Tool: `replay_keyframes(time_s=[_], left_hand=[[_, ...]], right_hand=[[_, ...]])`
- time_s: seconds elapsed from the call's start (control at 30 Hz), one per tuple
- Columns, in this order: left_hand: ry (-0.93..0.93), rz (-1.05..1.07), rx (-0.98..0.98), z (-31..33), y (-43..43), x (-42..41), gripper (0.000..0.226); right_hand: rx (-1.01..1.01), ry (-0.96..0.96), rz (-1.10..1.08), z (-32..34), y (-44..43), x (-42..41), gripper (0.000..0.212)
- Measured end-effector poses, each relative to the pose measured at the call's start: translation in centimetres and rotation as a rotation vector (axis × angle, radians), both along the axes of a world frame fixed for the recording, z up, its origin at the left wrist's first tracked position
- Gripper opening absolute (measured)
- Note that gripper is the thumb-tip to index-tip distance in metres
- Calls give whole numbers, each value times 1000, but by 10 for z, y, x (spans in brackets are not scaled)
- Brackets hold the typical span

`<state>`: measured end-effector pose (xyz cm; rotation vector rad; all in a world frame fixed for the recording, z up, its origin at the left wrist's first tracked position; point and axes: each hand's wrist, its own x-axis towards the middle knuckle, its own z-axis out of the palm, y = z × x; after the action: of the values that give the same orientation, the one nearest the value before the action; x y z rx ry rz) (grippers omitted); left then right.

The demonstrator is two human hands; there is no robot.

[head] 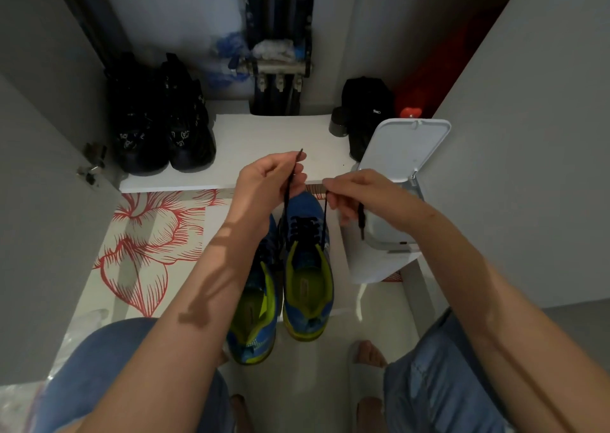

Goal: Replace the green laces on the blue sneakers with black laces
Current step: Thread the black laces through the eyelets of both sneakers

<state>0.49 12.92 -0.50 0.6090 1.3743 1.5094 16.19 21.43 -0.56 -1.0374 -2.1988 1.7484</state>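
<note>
Home entryway closet: stored black shoes (161,116), heating manifold pipes (279,69).

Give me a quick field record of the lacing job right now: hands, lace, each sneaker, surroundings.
left hand: pinches one end of the black lace, raised
right hand: pinches the other end, tip hanging below the fingers
right sneaker: black lace threaded, both ends pulled up
left sneaker: beside it on the floor, lacing mostly hidden by the forearm
green laces: none in view
nearby: white bin, lid open, at right; black shoes on the shelf
</note>
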Motion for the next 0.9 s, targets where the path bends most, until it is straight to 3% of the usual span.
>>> replay_keyframes(time_s=[0.17, 0.33, 0.5, 0.6, 0.67, 0.7, 0.8, 0.9], left_hand=[[0, 30, -12, 2, 5, 10, 18], [-11, 61, 25, 3, 9, 14, 13], [-96, 69, 50, 3, 10, 9, 11], [-112, 93, 46, 1, 11, 5, 11], [-109, 161, 2, -2, 11, 3, 12], [-17, 194, -53, -5, 11, 0, 12], [626, 60, -328, -21, 7, -15, 15], [896, -217, -508, -38, 0, -18, 21]], right_hand=[[59, -5, -65, 0, -6, -23, 35], [-73, 181, -97, 4, -4, -33, 34], [-115, 239, -58, 5, -2, -37, 27], [-124, 220, -69, 2, 2, -41, 30], [-12, 138, -155, -3, 6, -40, 35], [93, 80, -212, -7, 9, -39, 38], [266, -46, -391, -16, 19, -29, 35], [-44, 20, -463, -20, 24, -21, 20]])
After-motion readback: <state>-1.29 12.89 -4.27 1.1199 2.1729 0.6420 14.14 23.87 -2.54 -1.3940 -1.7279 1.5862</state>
